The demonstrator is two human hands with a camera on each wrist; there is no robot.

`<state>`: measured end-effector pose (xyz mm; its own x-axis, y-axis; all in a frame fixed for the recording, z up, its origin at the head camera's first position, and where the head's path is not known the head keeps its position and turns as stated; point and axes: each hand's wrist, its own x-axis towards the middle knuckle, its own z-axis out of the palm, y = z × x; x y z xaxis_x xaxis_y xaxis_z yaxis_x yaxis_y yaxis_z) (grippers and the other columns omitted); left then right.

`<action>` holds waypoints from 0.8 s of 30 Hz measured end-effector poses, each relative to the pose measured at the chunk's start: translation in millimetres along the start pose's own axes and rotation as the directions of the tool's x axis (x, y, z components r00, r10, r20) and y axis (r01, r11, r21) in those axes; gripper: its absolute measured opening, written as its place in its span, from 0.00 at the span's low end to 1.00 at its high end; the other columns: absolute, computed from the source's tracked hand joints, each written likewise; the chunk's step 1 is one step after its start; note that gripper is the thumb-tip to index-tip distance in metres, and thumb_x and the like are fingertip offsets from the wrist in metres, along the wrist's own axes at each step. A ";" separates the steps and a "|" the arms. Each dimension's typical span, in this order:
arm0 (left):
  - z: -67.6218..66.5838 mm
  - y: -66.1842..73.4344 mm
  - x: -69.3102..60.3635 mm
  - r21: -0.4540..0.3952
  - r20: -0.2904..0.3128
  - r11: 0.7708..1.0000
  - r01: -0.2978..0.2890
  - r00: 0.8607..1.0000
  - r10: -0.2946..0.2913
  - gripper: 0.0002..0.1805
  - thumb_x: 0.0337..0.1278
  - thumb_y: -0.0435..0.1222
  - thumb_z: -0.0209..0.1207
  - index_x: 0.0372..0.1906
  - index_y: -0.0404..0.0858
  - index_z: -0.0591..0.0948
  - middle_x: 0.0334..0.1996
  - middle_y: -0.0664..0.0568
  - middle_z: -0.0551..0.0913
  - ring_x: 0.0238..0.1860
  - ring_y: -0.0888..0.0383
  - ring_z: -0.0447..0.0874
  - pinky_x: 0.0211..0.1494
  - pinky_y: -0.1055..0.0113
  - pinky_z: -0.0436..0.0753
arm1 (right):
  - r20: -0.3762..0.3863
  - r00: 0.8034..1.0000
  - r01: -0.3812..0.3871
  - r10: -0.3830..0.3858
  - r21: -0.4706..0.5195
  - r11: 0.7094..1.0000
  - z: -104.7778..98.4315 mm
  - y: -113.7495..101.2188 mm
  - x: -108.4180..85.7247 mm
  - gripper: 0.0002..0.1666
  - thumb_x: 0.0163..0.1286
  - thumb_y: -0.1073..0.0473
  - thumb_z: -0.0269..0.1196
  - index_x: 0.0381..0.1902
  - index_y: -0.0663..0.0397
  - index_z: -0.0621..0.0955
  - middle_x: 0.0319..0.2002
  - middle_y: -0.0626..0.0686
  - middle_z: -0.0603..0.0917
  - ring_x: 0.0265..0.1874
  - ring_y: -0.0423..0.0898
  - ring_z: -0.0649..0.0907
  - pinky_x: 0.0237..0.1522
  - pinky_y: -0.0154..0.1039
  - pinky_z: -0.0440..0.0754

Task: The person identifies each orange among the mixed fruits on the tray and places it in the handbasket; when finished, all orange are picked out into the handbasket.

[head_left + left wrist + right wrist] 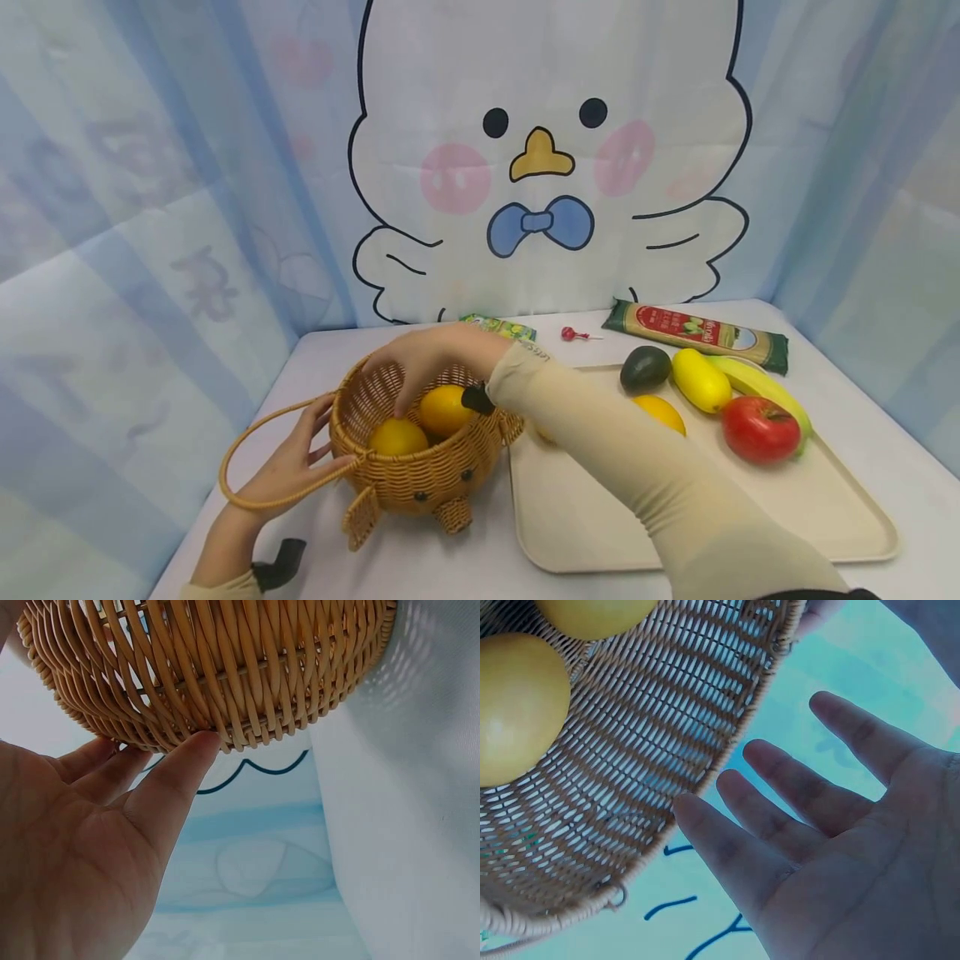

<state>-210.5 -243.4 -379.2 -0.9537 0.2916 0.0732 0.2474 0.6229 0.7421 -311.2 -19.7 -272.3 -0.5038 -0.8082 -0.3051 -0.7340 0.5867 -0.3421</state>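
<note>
A brown wicker basket (416,479) with a pig's face stands on the left of the table, its looped handle (251,502) lying over my left wrist. My left hand (288,467) touches the basket's left side, thumb and fingers extended; the left wrist view shows the thumb tip (204,741) against the wicker. Inside lie two rounded yellow-orange fruits, one in front (397,437) and one behind (444,410). Over the basket's opening is my right hand (423,354), fingers spread and straight. In the right wrist view nothing is in its grasp, and the fruits lie apart from its fingers (784,784).
Right of the basket, a beige tray (592,525) holds an avocado (645,370), a yellow oval fruit (701,381), a banana (761,385), an orange fruit (662,413) and a red apple (761,429). Behind are a green packet (501,326), lollipop (570,333) and long pasta-like package (697,331).
</note>
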 end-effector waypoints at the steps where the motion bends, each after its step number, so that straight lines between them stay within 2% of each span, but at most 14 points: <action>1: 0.0 -0.1 0.0 0.000 0.000 1.000 0.001 1.000 -0.001 0.48 0.57 0.46 0.62 0.73 0.45 0.44 0.74 0.39 0.44 0.72 0.32 0.46 0.64 0.40 0.71 | -0.008 1.000 -0.004 0.004 0.005 1.000 -0.7 1.2 -2.7 0.45 0.55 0.45 0.69 0.70 0.37 0.64 0.69 0.44 0.66 0.68 0.43 0.66 0.69 0.44 0.69; 4: -0.1 0.2 0.2 0.002 0.001 1.000 0.008 1.000 -0.008 0.48 0.57 0.46 0.62 0.73 0.45 0.43 0.74 0.39 0.44 0.72 0.32 0.46 0.65 0.39 0.71 | -0.029 1.000 -0.006 0.006 0.018 1.000 -3.2 4.4 -11.3 0.46 0.55 0.45 0.69 0.70 0.36 0.63 0.70 0.44 0.66 0.68 0.43 0.66 0.70 0.45 0.69; 11: 0.3 0.6 -0.1 0.003 0.002 1.000 0.012 1.000 -0.012 0.48 0.57 0.46 0.61 0.73 0.45 0.43 0.74 0.39 0.44 0.73 0.32 0.45 0.65 0.39 0.70 | -0.057 0.998 0.020 -0.015 0.082 0.996 -8.7 11.4 -28.2 0.47 0.56 0.47 0.69 0.71 0.41 0.61 0.70 0.45 0.65 0.68 0.44 0.67 0.68 0.45 0.71; 15: 1.5 -0.4 -0.6 -0.006 -0.002 1.000 -0.005 1.000 0.005 0.47 0.57 0.45 0.61 0.73 0.45 0.44 0.74 0.38 0.44 0.72 0.32 0.46 0.64 0.39 0.70 | -0.091 0.996 0.008 0.003 0.120 0.993 -12.5 15.9 -37.8 0.46 0.56 0.48 0.69 0.71 0.38 0.62 0.70 0.45 0.65 0.67 0.44 0.67 0.68 0.44 0.72; 19: 2.0 -0.8 -0.9 -0.012 -0.002 1.000 -0.012 1.000 0.012 0.47 0.57 0.45 0.62 0.73 0.45 0.44 0.74 0.38 0.44 0.72 0.31 0.46 0.64 0.39 0.70 | -0.122 0.992 -0.011 0.025 0.112 0.994 -17.7 20.0 -46.9 0.47 0.56 0.47 0.69 0.71 0.33 0.61 0.71 0.46 0.62 0.70 0.46 0.63 0.70 0.46 0.68; 24: 0.8 -0.1 -0.6 0.000 -0.001 1.000 0.003 1.000 -0.003 0.48 0.57 0.46 0.62 0.73 0.46 0.44 0.74 0.39 0.44 0.73 0.32 0.46 0.65 0.40 0.70 | -0.142 0.989 -0.022 0.036 0.098 0.995 -23.6 24.1 -57.8 0.47 0.56 0.45 0.68 0.71 0.32 0.59 0.72 0.47 0.61 0.72 0.46 0.61 0.72 0.47 0.66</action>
<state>-209.8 -243.0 -379.9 -0.9547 0.2889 0.0718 0.2445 0.6236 0.7425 -310.5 40.0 -242.0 -0.5893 -0.7857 -0.1883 -0.6743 0.6067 -0.4211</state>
